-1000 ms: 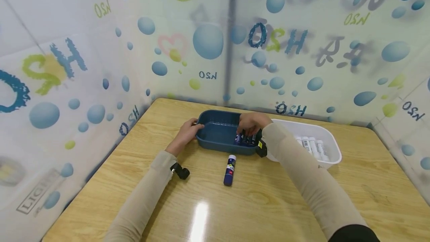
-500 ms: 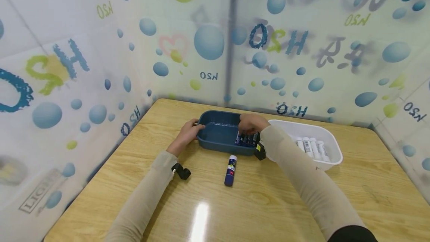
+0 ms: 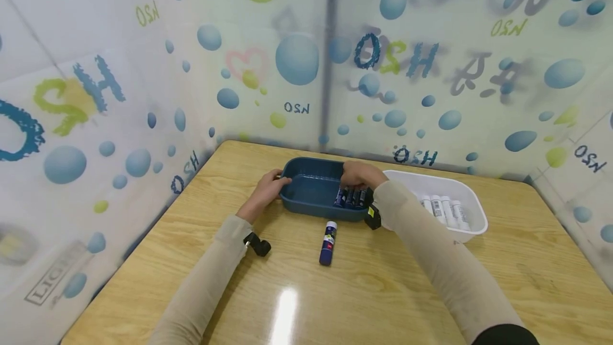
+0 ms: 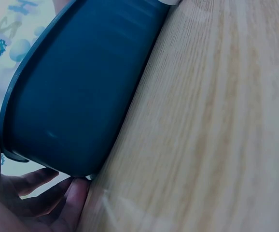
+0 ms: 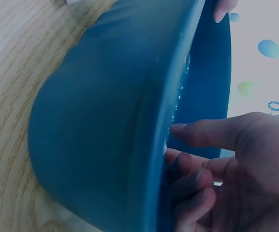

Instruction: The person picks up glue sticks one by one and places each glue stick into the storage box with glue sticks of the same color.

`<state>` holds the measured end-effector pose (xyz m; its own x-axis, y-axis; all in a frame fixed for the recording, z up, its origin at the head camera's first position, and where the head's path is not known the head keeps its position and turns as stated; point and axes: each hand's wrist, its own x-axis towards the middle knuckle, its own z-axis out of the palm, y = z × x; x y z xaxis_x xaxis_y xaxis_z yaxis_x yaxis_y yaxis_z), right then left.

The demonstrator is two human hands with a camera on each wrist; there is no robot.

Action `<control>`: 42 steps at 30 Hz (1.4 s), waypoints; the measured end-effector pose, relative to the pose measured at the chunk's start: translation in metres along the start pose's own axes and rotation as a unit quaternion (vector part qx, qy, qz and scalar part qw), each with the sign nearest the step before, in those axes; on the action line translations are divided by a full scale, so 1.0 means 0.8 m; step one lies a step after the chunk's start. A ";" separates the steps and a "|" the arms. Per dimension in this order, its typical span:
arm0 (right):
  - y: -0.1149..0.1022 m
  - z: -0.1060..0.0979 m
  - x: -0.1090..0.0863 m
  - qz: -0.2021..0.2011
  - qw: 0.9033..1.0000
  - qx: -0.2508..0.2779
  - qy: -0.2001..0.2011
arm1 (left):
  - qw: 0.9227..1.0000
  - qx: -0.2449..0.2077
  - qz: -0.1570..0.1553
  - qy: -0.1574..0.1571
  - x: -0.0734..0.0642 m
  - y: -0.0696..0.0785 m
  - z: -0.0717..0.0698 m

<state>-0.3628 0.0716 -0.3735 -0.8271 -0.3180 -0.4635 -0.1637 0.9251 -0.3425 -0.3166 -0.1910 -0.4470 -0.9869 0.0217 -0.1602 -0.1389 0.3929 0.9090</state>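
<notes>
A dark blue plastic tub (image 3: 306,208) stands on the table. My left hand (image 3: 266,189) grips its left end, the thumb over the rim and the other fingers against the outside, as the left wrist view also shows at the tub's end wall (image 4: 81,87). My right hand (image 3: 360,173) reaches into the tub's right part, where several dark glue sticks (image 3: 353,199) lie side by side. Its thumb and bent fingers (image 5: 204,133) close on the leftmost stick; only a white bit of it shows past the tub rim (image 5: 166,92).
A single dark blue glue stick (image 3: 328,244) with a white cap lies on the wooden table (image 3: 383,292) in front of the tub. To the right, partly behind my right sleeve, a white bin (image 3: 481,217) holds several white glue sticks (image 3: 447,212). Printed curtains (image 3: 297,57) surround the table.
My right hand has shifted very slightly at the row of glue sticks in the tub. The left hand, the tub and the stick on the table stay in place.
</notes>
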 end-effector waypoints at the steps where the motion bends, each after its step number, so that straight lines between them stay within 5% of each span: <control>1: 0.000 0.001 -0.001 -0.003 1.000 0.001 0.002 | 1.000 -0.001 -0.001 0.000 -0.001 0.000 0.000; 8: -0.009 0.003 -0.021 -0.050 0.998 -0.008 0.039 | 1.000 -0.003 -0.001 -0.003 -0.001 0.000 0.001; 14: -0.025 0.008 -0.065 -0.093 0.992 -0.049 0.069 | 1.000 -0.009 -0.002 -0.004 -0.002 0.001 0.001; 27: -0.027 0.078 -0.140 -0.171 0.975 -0.072 0.122 | 1.000 0.000 0.000 0.002 -0.003 0.003 0.002; 42: -0.008 0.123 -0.138 -0.143 0.981 -0.058 0.121 | 1.000 0.000 -0.003 0.003 -0.006 0.004 0.001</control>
<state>-0.2174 0.0799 -0.4008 -0.8398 -0.5222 -0.1488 -0.4563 0.8272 -0.3280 -0.3124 -0.1891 -0.4433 -0.9865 0.0149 -0.1629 -0.1441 0.3922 0.9085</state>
